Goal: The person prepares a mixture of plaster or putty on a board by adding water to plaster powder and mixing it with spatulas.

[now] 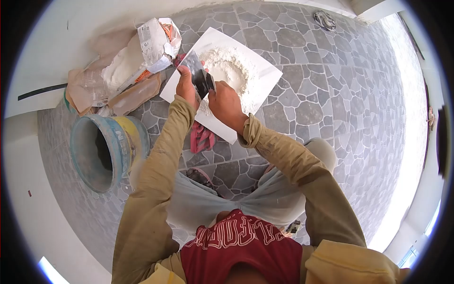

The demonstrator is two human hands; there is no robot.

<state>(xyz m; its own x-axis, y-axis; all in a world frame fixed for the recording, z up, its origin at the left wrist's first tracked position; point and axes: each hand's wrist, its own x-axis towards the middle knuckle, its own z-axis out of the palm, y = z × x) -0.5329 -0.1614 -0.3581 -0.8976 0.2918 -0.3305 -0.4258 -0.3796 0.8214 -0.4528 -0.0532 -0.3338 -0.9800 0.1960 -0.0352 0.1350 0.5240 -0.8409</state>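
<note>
My left hand (187, 89) is closed around the edge of a flat scraper (194, 64) with a shiny grey face and a black part. My right hand (227, 103) meets it from the other side, its fingers closed on the black lower part. Whether this is one tool or two pressed together I cannot make out. Both hands are above the left side of a white square board (268, 75) on the floor. On the board lies a ring of white powder (220, 54) with a hollow in its middle. Pink crumpled material (202, 138) sticks out from under the near edge.
A torn paper sack (124, 64) of white powder leans by the wall at the left. Nearer stands a stained blue and yellow bucket (124, 135), tilted in view. Crumpled clear plastic (324, 20) lies far back on the stone-patterned floor (307, 90). My bent legs (279, 201) frame the near side.
</note>
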